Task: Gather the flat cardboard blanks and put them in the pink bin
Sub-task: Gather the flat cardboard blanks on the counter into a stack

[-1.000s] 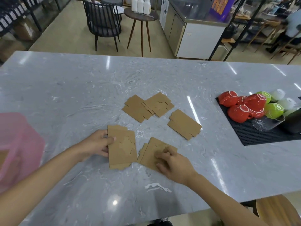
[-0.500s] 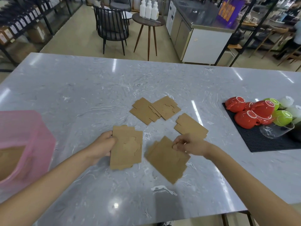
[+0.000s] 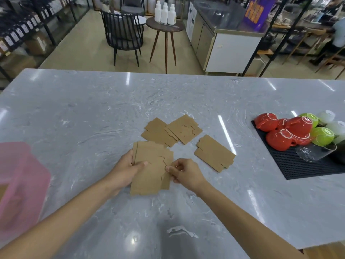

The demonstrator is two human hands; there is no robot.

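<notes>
A stack of flat brown cardboard blanks (image 3: 149, 174) sits near the middle of the marble counter. My left hand (image 3: 125, 168) grips its left edge, thumb on top. My right hand (image 3: 183, 172) pinches the stack's right edge. Two overlapping blanks (image 3: 171, 132) lie flat just beyond the stack. One more blank (image 3: 214, 153) lies alone to the right. The translucent pink bin (image 3: 20, 186) stands at the counter's left edge, with something brown showing inside.
A black rubber mat (image 3: 298, 167) at the right carries upturned red cups (image 3: 285, 133), green cups (image 3: 322, 136) and a glass (image 3: 313, 152). The grey marble counter (image 3: 93, 113) stretches far ahead. A chair and a small round table stand on the floor beyond.
My right hand slid the nearer right blank leftward onto the pile under my left hand, so both now form one stack. My left hand shifted from resting beside the pile to gripping it.
</notes>
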